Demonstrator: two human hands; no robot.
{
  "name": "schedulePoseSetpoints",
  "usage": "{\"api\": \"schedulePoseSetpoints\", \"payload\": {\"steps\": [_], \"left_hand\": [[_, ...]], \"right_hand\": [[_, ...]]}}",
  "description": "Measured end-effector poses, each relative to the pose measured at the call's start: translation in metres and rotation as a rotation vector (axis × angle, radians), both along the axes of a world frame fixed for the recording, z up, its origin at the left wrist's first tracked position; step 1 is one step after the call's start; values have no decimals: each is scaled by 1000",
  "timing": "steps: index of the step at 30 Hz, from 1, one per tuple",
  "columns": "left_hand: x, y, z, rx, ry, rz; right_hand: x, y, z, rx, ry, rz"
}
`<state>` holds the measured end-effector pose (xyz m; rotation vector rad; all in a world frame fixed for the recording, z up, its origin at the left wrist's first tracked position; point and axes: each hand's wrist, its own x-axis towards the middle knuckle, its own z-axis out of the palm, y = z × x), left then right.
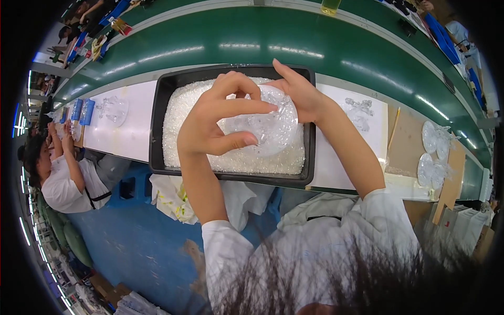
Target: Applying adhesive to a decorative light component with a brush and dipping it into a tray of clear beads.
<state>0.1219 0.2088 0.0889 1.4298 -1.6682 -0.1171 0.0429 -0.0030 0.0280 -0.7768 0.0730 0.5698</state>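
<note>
A round, clear plastic piece (275, 137) is held tilted above a black tray (157, 123). Small clear granules (176, 113) fill the tray. My right hand (307, 97) grips the piece at its right edge; the thumb points up and the other fingers are largely hidden behind it. Over the piece's left side reaches my left hand (207, 121), its thumb and index finger spread apart. Both fingertips lie over the clear surface, and I see nothing between them. Whether they touch it is hard to tell.
Clear plastic pieces lie right of the tray (359, 113), at the far right (433, 152) and at left (114, 111). A thin yellow stick (395, 126) rests on brown board. Beyond runs a green conveyor belt (210, 50). Another person (68, 173) sits at left.
</note>
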Motion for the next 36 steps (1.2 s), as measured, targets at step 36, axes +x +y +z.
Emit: {"api": "schedulePoseSetpoints", "payload": {"steps": [36], "left_hand": [[-9, -17, -14, -22, 174, -180]], "right_hand": [[-11, 5, -5, -90, 12, 72]]}}
